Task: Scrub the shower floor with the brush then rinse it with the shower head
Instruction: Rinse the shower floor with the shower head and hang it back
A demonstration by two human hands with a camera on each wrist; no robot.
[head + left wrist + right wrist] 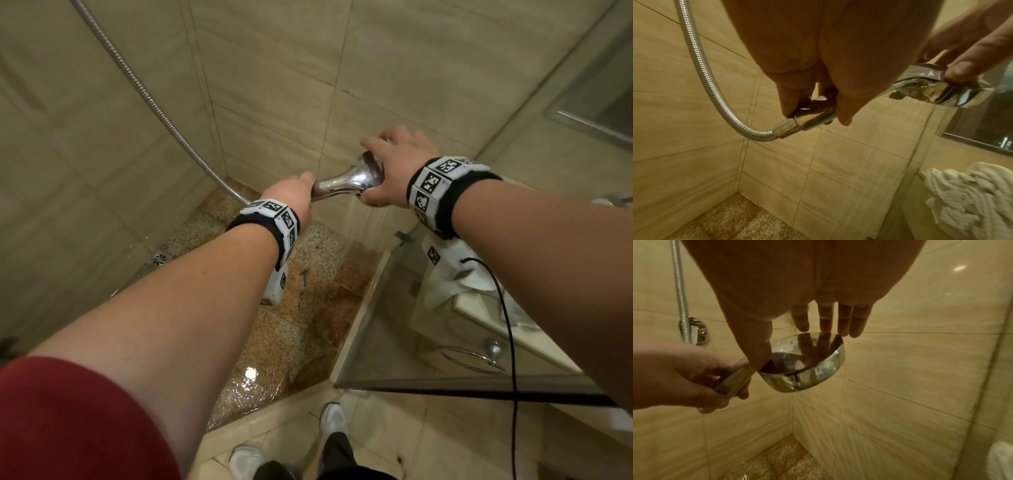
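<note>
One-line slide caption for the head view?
Left hand grips the chrome shower head by its handle, right hand on its head, above the wet shower floor.

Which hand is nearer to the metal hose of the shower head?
Left. The left hand grips the handle right beside the hose joint; the right hand holds the round shower head, farther along.

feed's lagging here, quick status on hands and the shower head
Left hand grips the shower head handle. Right hand cups its round head, thumb at the rim. Shower floor wet. No brush in view; nothing in the way.
</note>
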